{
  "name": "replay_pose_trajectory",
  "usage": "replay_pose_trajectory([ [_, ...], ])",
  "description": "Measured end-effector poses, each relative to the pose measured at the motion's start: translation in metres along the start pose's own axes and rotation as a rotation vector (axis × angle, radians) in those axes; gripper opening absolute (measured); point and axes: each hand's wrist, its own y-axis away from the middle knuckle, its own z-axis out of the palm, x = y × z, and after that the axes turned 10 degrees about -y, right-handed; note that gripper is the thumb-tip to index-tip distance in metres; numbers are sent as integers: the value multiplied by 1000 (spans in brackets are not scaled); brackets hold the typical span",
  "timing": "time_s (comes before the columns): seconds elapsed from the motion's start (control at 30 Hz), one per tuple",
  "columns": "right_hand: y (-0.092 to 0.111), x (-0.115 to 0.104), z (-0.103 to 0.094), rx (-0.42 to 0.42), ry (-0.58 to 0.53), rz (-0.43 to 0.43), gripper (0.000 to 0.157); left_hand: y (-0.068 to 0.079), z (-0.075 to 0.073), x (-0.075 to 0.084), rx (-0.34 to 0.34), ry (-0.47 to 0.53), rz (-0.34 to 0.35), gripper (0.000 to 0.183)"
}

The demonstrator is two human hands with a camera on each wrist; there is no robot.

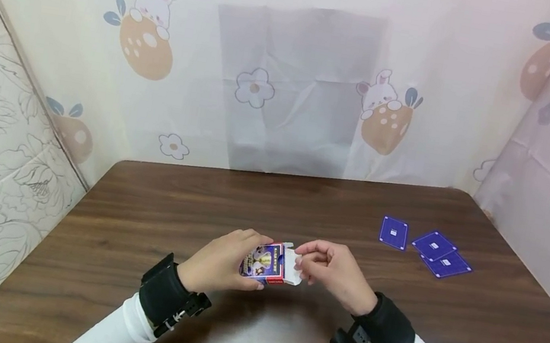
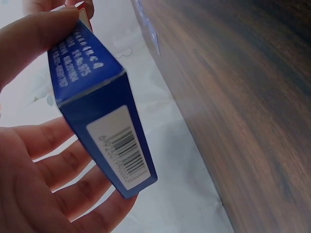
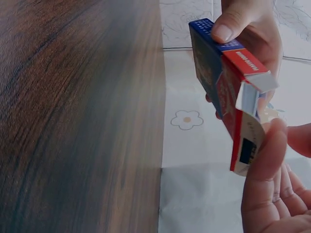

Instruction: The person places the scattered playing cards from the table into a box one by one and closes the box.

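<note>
My left hand (image 1: pixel 229 257) grips a blue and red playing-card box (image 1: pixel 261 261) by its sides, thumb along one edge. The barcode end (image 2: pixel 124 150) points back toward the wrist in the left wrist view. The box's other end is open, with its white flaps (image 1: pixel 292 269) folded out. At that end my right hand (image 1: pixel 339 277) has its thumb and forefinger curled at the large flap (image 3: pixel 247 145) and pinches it. Little of the box's inside shows.
To the right on the brown wooden table (image 1: pixel 168 196) lie blue-backed cards: a single card (image 1: pixel 393 233) and an overlapping pair, one upper card (image 1: pixel 434 245) partly over a lower card (image 1: pixel 449 265). A printed curtain (image 1: pixel 308 99) hangs behind the table.
</note>
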Motion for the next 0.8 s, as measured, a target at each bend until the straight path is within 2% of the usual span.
replay_pose_trajectory([
  [0.2, 3, -5, 2, -37, 62, -52, 18, 1, 1, 0, 8, -3, 8, 71],
  [0.33, 1, -14, -11, -15, 107, -107, 20, 0, -2, -2, 18, -7, -3, 72],
  [0.5, 1, -28, -47, 49, 129, -155, 20, -1, -7, -5, 33, 0, -18, 73],
  [0.57, 0, -30, -64, 56, 161, -145, 22, -2, -9, -6, 29, 4, -19, 73],
  [0.7, -8, -26, -100, 20, 341, -100, 27, -4, -13, -7, 26, 1, -15, 73],
  [0.8, -14, -18, -126, -20, 516, -49, 33, -4, -16, -8, 37, -11, -5, 73],
])
